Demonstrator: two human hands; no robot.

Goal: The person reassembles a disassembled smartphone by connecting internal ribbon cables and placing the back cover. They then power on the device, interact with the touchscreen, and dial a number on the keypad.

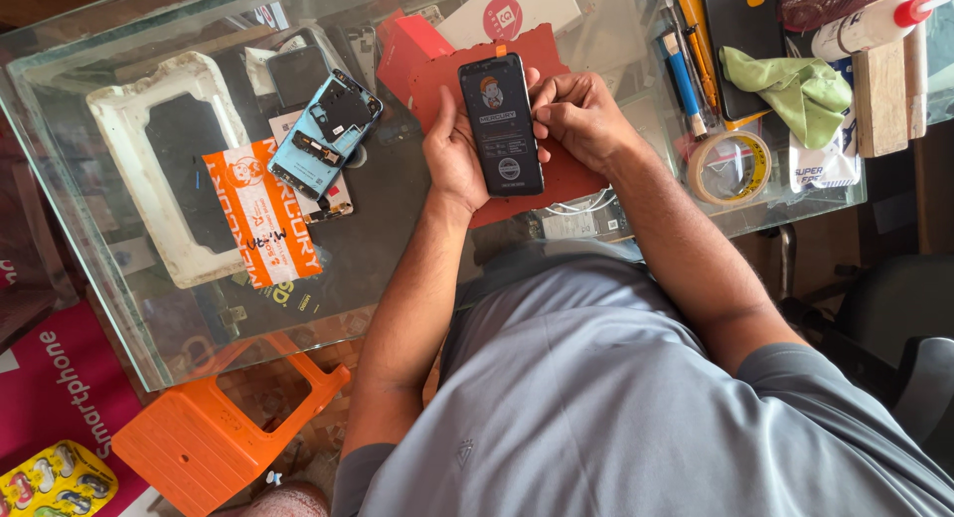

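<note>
Your grey shirt fills the bottom of the view, with both forearms reaching up from it over the glass counter. Both of your hands are on a dark phone screen panel, which stands upright in your grip above a red mat. Your left hand cradles the panel from its left edge, fingers curled behind it and thumb along the side. Your right hand is closed in a pinch on the panel's right edge near the top, knuckles bent.

Left of your hands, well apart, an opened light-blue phone body lies tilted on the counter, beside a white frame mould with an orange-and-white strip across it. To your right sit a roll of tape, a green cloth and a wooden block. Below the glass, an orange stool stands on the floor.
</note>
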